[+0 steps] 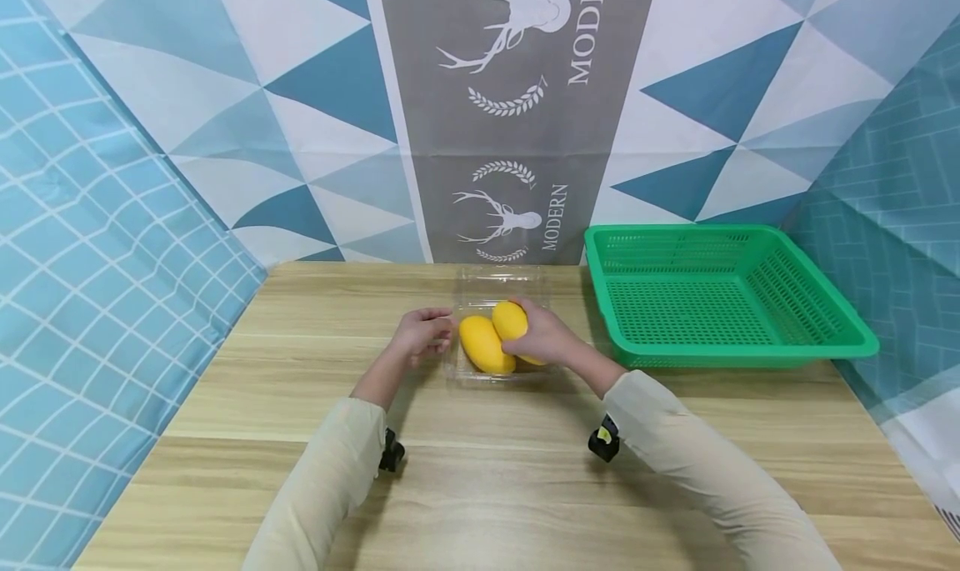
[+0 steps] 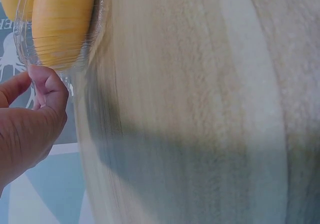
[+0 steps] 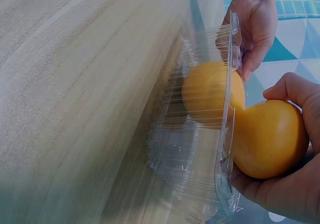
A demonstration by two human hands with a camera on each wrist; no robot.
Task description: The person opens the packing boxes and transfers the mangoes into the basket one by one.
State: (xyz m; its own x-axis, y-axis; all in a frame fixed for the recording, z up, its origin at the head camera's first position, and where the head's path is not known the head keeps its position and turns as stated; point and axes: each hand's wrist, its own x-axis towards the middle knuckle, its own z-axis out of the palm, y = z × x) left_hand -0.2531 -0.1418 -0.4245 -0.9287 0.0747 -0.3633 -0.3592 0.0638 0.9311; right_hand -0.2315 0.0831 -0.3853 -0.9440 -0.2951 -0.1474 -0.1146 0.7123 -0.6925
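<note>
A clear plastic clamshell box [image 1: 501, 379] stands on the table with its lid [image 1: 501, 281] folded back towards the wall. One yellow mango [image 1: 486, 346] lies in its left half; the left wrist view shows this mango [image 2: 62, 24] through the ribbed side. My right hand [image 1: 543, 333] grips a second mango [image 3: 270, 139] over the right half of the box, thumb and fingers round it. In the right wrist view this mango is at the rim, tilted. My left hand [image 1: 426, 335] pinches the box's left rim between thumb and fingers [image 2: 47, 82].
A green perforated plastic basket [image 1: 750, 350] sits at the back right of the wooden table [image 1: 480, 488]. Patterned cloth walls [image 1: 510, 137] close off the back and both sides. Each wrist wears a small black camera [image 1: 604, 439].
</note>
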